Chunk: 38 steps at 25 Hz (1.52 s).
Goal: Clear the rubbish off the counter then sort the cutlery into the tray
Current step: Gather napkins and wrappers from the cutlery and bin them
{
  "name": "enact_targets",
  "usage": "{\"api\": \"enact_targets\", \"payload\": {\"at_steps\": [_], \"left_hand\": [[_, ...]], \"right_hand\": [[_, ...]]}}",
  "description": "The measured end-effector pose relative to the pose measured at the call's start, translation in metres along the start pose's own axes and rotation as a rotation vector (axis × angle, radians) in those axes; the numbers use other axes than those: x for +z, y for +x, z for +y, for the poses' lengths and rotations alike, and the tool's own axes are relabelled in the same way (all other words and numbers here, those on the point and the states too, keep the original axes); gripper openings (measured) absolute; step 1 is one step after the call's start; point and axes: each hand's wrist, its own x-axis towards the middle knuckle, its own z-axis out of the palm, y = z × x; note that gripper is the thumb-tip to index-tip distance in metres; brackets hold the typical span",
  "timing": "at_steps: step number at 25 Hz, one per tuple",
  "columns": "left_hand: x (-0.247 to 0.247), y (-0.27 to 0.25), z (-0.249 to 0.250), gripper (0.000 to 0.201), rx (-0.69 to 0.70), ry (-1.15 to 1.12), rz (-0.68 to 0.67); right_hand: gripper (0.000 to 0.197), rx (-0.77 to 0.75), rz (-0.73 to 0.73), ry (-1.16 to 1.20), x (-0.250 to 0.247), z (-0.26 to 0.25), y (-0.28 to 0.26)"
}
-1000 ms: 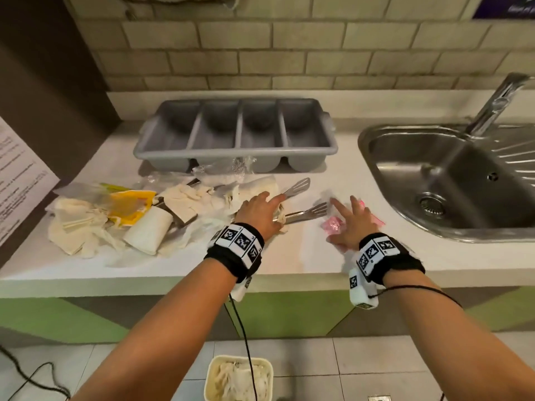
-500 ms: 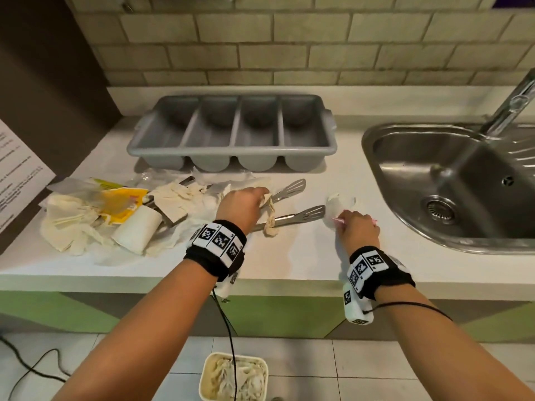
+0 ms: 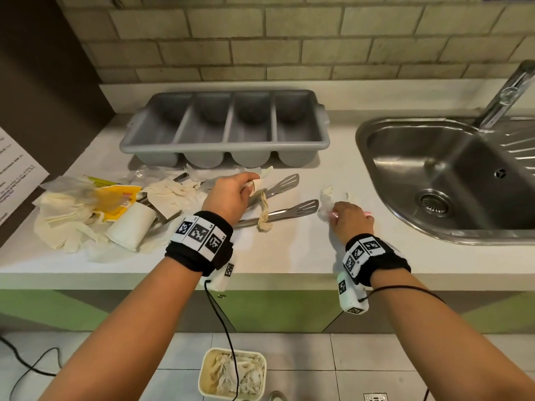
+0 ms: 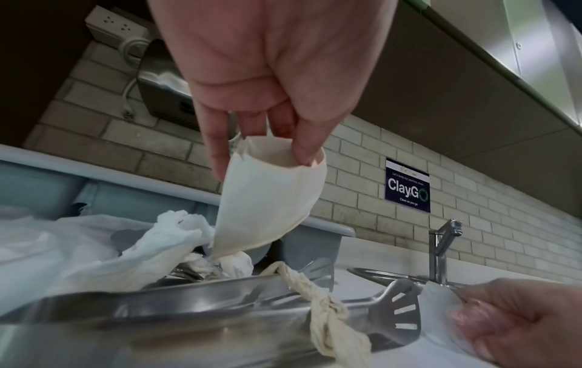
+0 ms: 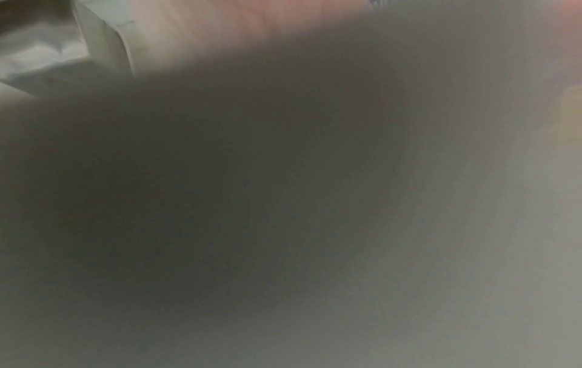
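My left hand (image 3: 249, 185) (image 4: 264, 147) pinches a cream paper cone (image 4: 270, 199) lifted just above the rubbish pile. Under it lie steel tongs (image 3: 282, 211) (image 4: 396, 306) with slotted ends, a twisted cream strip (image 3: 264, 212) (image 4: 330, 321) draped over them. My right hand (image 3: 340, 211) (image 4: 516, 321) is curled around a clear and pink wrapper (image 3: 328, 198) on the counter, right of the tongs. A grey four-slot cutlery tray (image 3: 225, 146) stands behind, its slots bare. The right wrist view is blurred and dark.
Crumpled napkins (image 3: 63, 215), a yellow packet (image 3: 118, 201) and a white paper cup (image 3: 131, 230) lie on the counter's left. A steel sink (image 3: 451, 180) with tap (image 3: 506, 94) is to the right. A bin with paper (image 3: 231, 371) stands on the floor below.
My right hand has closed over the pink wrapper and gathered it up. My left hand has taken the paper cone from the pile and raised it slightly.
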Motion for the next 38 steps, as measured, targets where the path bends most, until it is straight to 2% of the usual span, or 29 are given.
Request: {"api": "enact_targets", "payload": {"at_steps": [5,9,13,15,18,20,22,25,29,35,38], "left_hand": [[-0.004,-0.009,-0.001,0.03,0.0,-0.08,0.034],[-0.009,-0.019,0.001,0.028,0.006,-0.167,0.075],[-0.017,-0.031,0.003,0.027,0.03,-0.249,0.138],[-0.022,-0.041,0.005,0.028,0.047,-0.312,0.172],[-0.032,-0.068,-0.002,0.029,0.084,-0.438,0.213],[-0.038,-0.098,-0.014,0.025,0.117,-0.551,0.196],[-0.043,-0.136,-0.031,0.023,0.088,-0.628,0.171],[-0.043,-0.212,-0.078,0.035,-0.024,-0.623,0.092],[-0.003,-0.299,-0.16,0.028,-0.196,-0.489,-0.063],[0.112,-0.342,-0.283,0.02,-0.539,-0.359,-0.141],[0.175,-0.343,-0.347,0.026,-0.604,-0.291,-0.192]], "right_hand": [[0.04,0.033,-0.015,0.026,-0.002,0.006,0.001],[0.029,0.053,-0.009,0.04,-0.003,0.008,-0.001],[0.028,0.071,0.174,0.238,-0.019,0.005,-0.015],[0.028,0.003,0.293,0.317,-0.03,-0.007,-0.029],[0.025,-0.169,0.383,0.435,-0.039,-0.04,-0.07],[0.023,-0.259,0.378,0.511,-0.03,-0.063,-0.106],[0.023,-0.31,0.306,0.576,-0.011,-0.077,-0.14],[0.023,-0.289,0.096,0.565,0.034,-0.087,-0.193],[0.026,-0.172,-0.202,0.514,0.132,-0.08,-0.241],[0.028,-0.111,-0.509,0.393,0.309,-0.068,-0.248],[0.03,-0.11,-0.627,0.321,0.408,-0.063,-0.233]]}}
